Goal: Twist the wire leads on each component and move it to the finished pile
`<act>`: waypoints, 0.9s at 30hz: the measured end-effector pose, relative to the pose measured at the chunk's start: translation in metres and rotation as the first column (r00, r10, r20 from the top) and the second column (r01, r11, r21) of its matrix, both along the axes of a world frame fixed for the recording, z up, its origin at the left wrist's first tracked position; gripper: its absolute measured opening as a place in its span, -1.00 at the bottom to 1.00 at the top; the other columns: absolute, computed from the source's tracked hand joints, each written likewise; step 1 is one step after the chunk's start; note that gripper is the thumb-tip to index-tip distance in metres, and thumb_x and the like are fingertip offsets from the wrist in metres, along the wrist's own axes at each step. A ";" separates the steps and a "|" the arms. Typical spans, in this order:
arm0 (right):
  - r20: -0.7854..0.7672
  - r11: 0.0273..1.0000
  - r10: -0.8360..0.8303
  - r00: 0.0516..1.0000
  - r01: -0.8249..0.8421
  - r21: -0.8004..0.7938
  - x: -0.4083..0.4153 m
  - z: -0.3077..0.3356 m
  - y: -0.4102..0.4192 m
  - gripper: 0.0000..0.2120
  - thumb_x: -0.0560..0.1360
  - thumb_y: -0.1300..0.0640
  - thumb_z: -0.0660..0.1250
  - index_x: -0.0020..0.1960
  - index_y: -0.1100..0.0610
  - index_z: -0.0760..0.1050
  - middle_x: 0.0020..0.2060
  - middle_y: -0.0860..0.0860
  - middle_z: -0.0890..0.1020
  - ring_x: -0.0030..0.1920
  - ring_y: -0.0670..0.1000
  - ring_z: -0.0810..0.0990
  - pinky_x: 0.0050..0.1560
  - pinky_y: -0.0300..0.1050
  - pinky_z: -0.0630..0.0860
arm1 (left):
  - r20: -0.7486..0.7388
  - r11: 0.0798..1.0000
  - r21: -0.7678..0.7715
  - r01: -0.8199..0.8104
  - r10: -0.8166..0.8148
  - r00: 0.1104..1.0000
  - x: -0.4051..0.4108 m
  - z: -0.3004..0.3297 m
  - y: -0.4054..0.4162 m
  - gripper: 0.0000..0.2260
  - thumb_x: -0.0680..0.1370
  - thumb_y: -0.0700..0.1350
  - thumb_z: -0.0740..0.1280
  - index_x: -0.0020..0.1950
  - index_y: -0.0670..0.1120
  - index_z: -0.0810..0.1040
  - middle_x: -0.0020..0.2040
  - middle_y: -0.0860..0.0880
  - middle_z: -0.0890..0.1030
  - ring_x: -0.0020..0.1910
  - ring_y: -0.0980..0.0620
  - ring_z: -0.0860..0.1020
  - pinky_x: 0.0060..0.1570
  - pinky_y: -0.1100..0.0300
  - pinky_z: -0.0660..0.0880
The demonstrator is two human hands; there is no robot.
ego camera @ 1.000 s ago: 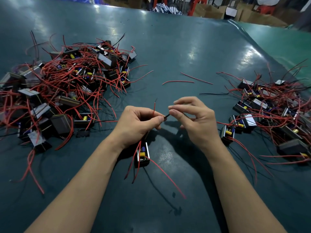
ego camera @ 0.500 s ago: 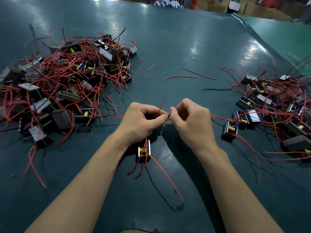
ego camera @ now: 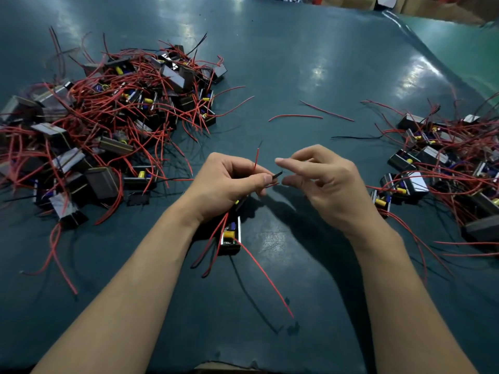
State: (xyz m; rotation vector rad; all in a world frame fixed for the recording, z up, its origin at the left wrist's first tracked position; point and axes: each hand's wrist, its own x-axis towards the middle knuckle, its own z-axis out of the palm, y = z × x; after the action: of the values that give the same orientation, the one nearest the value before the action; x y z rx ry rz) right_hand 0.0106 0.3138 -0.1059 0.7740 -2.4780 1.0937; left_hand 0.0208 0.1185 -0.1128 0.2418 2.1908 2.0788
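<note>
Table (ego camera: 270,306): dark teal sheet, shiny under the lights, both forearms reaching in over its near edge.
Component (ego camera: 230,237): there it is, a small black block with a yellow part on top, hanging or resting just below the left hand; red leads trail from it toward the camera, one long lead (ego camera: 266,280) running down and right across the table.
Left hand (ego camera: 225,182): fingers curled, thumb and forefinger pinching a dark wire tip (ego camera: 278,174) that pokes out to the right; another red lead (ego camera: 256,158) stands up out of the grip.
Right hand (ego camera: 321,182): fingers loosely spread, forefinger out straight, thumb under it, close to the wire tip; it looks clear of it, though the gap is hard to judge.
Left pile (ego camera: 113,122): big tangle of blocks and red leads, left of the hands.
Right pile (ego camera: 442,168): smaller heap at the right edge.
Loose wires (ego camera: 297,116): two red strands and a black one lying between the piles, beyond the hands.
Far edge: cardboard boxes (ego camera: 432,6), dim.
</note>
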 end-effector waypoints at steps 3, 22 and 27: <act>0.012 1.000 0.014 1.000 -0.014 -0.001 0.000 0.001 -0.002 -0.88 0.45 0.23 0.47 -0.03 0.22 0.70 -0.18 0.12 0.63 -0.21 0.07 0.60 -0.16 -0.15 0.48 | -0.008 1.000 -0.011 0.023 -0.023 1.000 -0.001 -0.001 0.000 -0.90 0.50 -0.24 0.43 -0.18 -0.11 0.71 -0.38 -0.03 0.64 -0.32 -0.02 0.45 -0.22 0.10 0.36; 0.839 0.829 0.110 0.533 0.416 -0.373 0.007 0.010 -0.020 -0.57 0.52 0.13 0.30 -0.53 0.09 0.45 -0.53 -0.02 0.32 -0.59 -0.08 0.19 -0.58 -0.33 0.10 | -0.064 0.998 -0.057 0.010 -0.014 0.998 0.000 -0.003 0.005 -0.89 0.50 -0.29 0.43 -0.16 -0.10 0.69 -0.38 0.01 0.66 -0.39 0.17 0.55 -0.29 0.35 0.47; 0.600 0.790 0.091 0.795 0.309 -0.529 0.006 0.011 -0.010 -0.63 0.55 -0.01 0.34 -0.39 0.08 0.63 -0.49 0.01 0.55 -0.52 -0.06 0.43 -0.50 -0.27 0.33 | -0.047 0.998 -0.002 -0.065 0.065 0.997 -0.001 -0.002 0.003 -0.93 0.50 -0.25 0.44 -0.15 -0.12 0.69 -0.38 -0.01 0.65 -0.32 0.03 0.53 -0.20 0.17 0.45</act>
State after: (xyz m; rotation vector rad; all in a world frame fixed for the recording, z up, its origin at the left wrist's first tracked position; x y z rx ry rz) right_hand 0.0171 0.3034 -0.0954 0.0548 -2.2904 2.2052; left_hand 0.0199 0.1219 -0.1144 0.2244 2.2586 2.1240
